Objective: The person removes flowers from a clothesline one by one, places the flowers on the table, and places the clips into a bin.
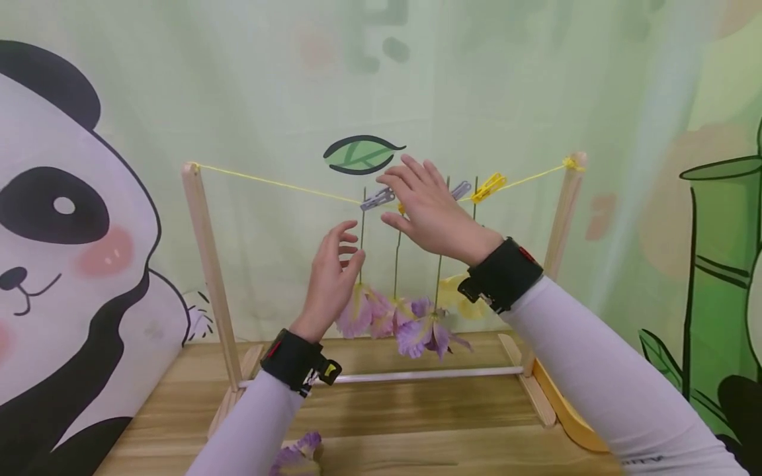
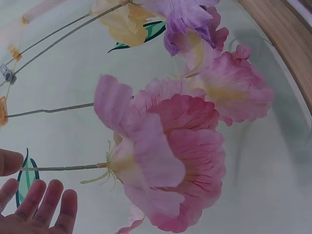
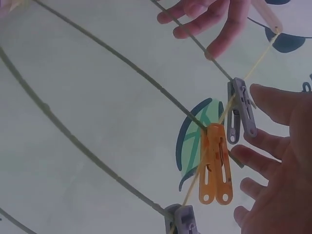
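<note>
Artificial flowers hang upside down by their stems from a yellow string [image 1: 268,181], held by clothespins. My right hand [image 1: 437,215] is raised beside a grey clothespin [image 1: 378,198], its fingers spread and relaxed. In the right wrist view, thumb and fingers lie around that grey clothespin [image 3: 241,107] without visibly pinching it, near an orange-yellow clothespin [image 3: 214,165]. Lower down, my left hand [image 1: 335,271] has loosely bent fingers, close to the stem of the leftmost pink flower [image 1: 355,314]. The left wrist view shows thumb and fingers apart near this stem [image 2: 73,168]. A purple flower [image 1: 424,330] hangs further right.
Two wooden posts [image 1: 208,264] carry the string, with a white rod [image 1: 417,375] between their feet. Another yellow clothespin [image 1: 489,188] is on the right. A purple flower [image 1: 297,456] lies on the wooden table [image 1: 369,416]. A yellow-orange object [image 1: 574,423] sits by the right foot.
</note>
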A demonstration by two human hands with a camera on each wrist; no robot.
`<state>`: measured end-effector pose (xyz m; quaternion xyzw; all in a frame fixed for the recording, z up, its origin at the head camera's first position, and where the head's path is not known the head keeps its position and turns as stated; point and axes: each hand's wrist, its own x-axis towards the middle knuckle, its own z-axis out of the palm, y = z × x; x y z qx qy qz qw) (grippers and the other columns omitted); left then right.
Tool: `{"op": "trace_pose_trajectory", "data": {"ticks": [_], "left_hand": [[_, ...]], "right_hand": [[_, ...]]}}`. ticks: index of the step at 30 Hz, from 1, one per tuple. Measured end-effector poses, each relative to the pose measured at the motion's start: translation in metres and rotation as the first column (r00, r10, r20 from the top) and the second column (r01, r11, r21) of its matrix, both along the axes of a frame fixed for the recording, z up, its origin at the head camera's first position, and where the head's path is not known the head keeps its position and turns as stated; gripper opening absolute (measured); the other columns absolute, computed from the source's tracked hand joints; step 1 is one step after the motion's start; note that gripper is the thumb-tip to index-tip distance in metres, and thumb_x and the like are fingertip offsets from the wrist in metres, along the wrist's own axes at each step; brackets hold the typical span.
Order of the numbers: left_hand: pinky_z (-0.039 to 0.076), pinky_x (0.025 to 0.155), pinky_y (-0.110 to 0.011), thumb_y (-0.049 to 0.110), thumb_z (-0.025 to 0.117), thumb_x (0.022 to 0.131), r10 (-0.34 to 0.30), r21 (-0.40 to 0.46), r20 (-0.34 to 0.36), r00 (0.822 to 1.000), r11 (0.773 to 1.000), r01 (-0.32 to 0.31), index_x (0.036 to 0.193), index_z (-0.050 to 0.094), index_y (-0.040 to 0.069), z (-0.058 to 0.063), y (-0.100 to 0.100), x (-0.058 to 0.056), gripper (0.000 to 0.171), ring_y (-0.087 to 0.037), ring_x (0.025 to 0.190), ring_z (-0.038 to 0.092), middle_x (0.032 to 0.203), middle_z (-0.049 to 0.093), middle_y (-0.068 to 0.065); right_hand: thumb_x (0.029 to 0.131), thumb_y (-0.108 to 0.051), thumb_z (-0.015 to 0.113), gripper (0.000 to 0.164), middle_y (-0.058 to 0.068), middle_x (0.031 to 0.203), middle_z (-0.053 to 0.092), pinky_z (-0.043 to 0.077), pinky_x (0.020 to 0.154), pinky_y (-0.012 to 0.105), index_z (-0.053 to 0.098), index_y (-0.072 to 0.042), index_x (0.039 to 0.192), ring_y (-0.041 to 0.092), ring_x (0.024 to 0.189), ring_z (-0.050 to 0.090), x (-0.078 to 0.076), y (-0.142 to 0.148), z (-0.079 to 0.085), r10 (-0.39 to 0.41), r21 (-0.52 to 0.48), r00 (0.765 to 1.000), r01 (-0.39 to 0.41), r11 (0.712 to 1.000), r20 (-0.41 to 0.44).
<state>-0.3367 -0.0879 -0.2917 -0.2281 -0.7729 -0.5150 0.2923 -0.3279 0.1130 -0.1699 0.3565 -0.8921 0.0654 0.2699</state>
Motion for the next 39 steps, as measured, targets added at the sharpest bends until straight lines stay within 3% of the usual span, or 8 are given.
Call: {"op": "trace_pose_trajectory", "data": {"ticks": [3,10,19,27,39], "left_hand": [[0.055,0.096,-0.049,0.003,0.060,0.104,0.000,-0.017,0.021,1.000,1.000,0.001,0.151,0.047,0.009,-0.001,0.002,-0.003,0.049,-0.034,0.114,0.064,0.128,0.059,-0.022],[0.056,0.096,-0.048,0.002,0.060,0.104,0.015,-0.031,0.051,0.999,0.999,-0.014,0.149,0.050,0.009,-0.005,0.005,-0.005,0.047,-0.033,0.112,0.067,0.121,0.065,-0.019],[0.058,0.084,-0.047,0.003,0.058,0.106,0.040,-0.029,0.020,0.999,0.999,-0.040,0.146,0.054,0.011,-0.005,0.007,-0.004,0.041,-0.031,0.101,0.070,0.110,0.070,-0.019],[0.057,0.078,-0.040,0.004,0.061,0.105,0.064,-0.042,-0.018,0.998,0.997,-0.065,0.140,0.060,0.015,-0.004,0.006,0.000,0.036,-0.028,0.094,0.071,0.102,0.072,-0.011],[0.057,0.077,-0.039,0.006,0.060,0.105,0.068,-0.041,-0.043,0.997,0.997,-0.070,0.138,0.060,0.014,-0.002,0.007,0.006,0.034,-0.028,0.094,0.071,0.103,0.072,-0.012]], "right_hand": [[0.106,-0.031,0.064,0.055,0.016,0.153,0.047,-0.001,0.128,0.049,0.048,-0.004,0.152,0.035,0.158,0.015,-0.003,-0.003,0.001,-0.016,0.039,0.999,0.018,0.999,-0.031],[0.106,-0.031,0.063,0.046,0.015,0.138,0.059,0.008,0.128,0.050,0.058,-0.004,0.143,0.035,0.144,0.038,-0.007,-0.010,0.005,-0.039,0.096,0.994,0.049,0.994,-0.101],[0.108,-0.021,0.060,0.027,0.012,0.121,0.065,0.020,0.122,0.051,0.069,-0.004,0.126,0.036,0.131,0.046,-0.006,-0.015,0.007,-0.062,0.098,0.988,0.076,0.992,-0.140],[0.098,-0.012,0.073,0.010,0.007,0.107,0.070,0.017,0.122,0.054,0.077,-0.007,0.106,0.031,0.125,0.049,-0.007,-0.017,0.013,-0.065,-0.007,0.987,0.065,0.998,-0.150],[0.098,-0.003,0.070,0.004,0.011,0.096,0.068,0.023,0.117,0.051,0.074,-0.002,0.097,0.032,0.113,0.053,-0.006,-0.009,0.014,-0.023,-0.209,0.962,-0.036,0.977,-0.273]]}}
